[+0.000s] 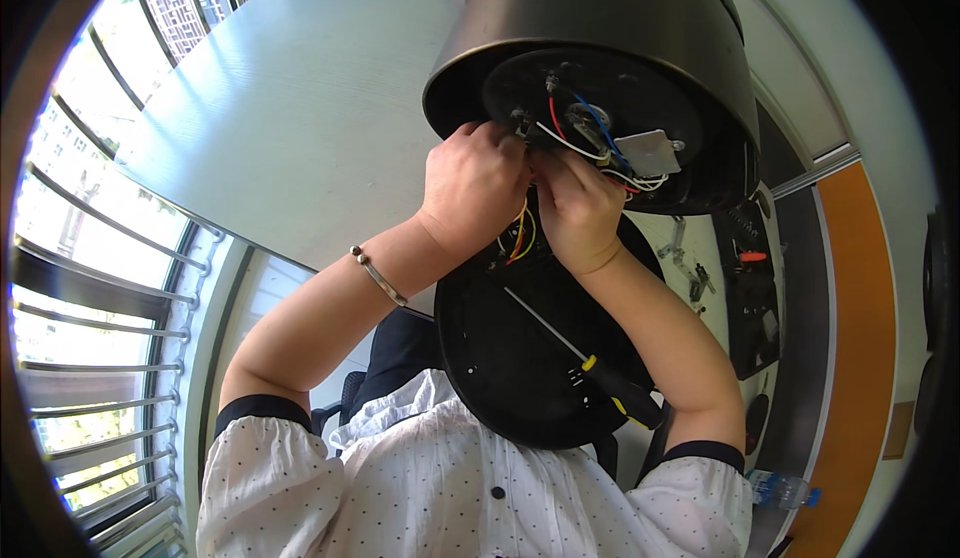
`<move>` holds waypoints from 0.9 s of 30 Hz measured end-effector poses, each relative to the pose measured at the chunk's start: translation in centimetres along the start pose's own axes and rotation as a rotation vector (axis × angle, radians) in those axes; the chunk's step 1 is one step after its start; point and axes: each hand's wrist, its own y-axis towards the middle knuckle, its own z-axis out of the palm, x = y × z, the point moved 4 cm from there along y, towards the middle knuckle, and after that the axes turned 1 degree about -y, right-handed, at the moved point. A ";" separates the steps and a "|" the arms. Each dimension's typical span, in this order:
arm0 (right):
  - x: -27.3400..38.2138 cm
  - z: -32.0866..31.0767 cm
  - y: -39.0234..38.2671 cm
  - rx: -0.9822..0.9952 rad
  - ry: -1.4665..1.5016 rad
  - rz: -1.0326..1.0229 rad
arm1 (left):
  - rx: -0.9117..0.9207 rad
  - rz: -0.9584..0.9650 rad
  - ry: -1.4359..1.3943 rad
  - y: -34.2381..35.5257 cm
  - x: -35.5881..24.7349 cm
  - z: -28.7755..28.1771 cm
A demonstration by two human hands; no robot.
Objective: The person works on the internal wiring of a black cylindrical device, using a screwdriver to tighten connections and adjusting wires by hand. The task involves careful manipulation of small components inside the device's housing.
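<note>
A dark metallic pot-shaped appliance [610, 8] lies on its side with its open underside towards me. Red, blue and white wires [570, 143] and a silvery patch [648, 154] show inside. At the lower rim, my left hand [470, 186] and my right hand [578, 208] meet, both with curled fingers. Whatever they pinch is hidden among the fingers. Below them, yellow and red wires [526, 238] hang down to a round black base cover [500, 358] in front of my body. A screwdriver [600, 373] with a black and yellow handle rests across that cover.
The pale tabletop [290, 98] extends left and behind the appliance. Small metal parts [688, 263] lie to the right, beside a black mat [748, 303] with a red-orange item [752, 257]. A plastic bottle [782, 490] is at lower right; a barred window [95, 358] stands left.
</note>
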 end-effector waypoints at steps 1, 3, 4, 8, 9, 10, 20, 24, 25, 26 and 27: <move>0.0 0.1 0.0 0.006 0.001 0.012 | 0.005 -0.013 -0.008 0.0 0.1 0.0; -0.1 0.1 -0.1 0.017 0.004 0.034 | 0.004 -0.040 -0.024 0.1 0.1 -0.1; -0.1 0.2 -0.1 0.016 0.015 0.038 | -0.003 -0.054 -0.033 0.1 0.1 -0.1; -0.2 0.3 0.0 0.014 0.035 0.048 | -0.023 -0.061 -0.056 0.1 0.2 -0.1; -0.1 0.3 0.1 0.012 0.033 0.049 | 0.002 -0.077 -0.057 0.0 0.4 0.0; -0.1 0.3 0.1 0.016 0.030 0.055 | 0.028 -0.093 -0.057 0.0 0.5 0.0; 0.0 0.6 0.2 0.029 0.008 0.066 | -0.022 -0.227 -0.218 -0.2 1.0 0.1; 0.0 0.8 0.1 0.027 0.002 0.064 | 0.018 -0.312 -0.348 -0.2 1.4 0.3; 0.0 0.7 0.2 0.032 0.001 0.064 | 0.035 -0.358 -0.398 -0.2 1.5 0.2; 0.1 0.7 0.2 0.037 -0.001 0.064 | 0.053 -0.403 -0.447 -0.2 1.6 0.1; 0.2 0.7 0.3 0.042 0.000 0.062 | 0.040 -0.413 -0.474 -0.3 1.6 0.1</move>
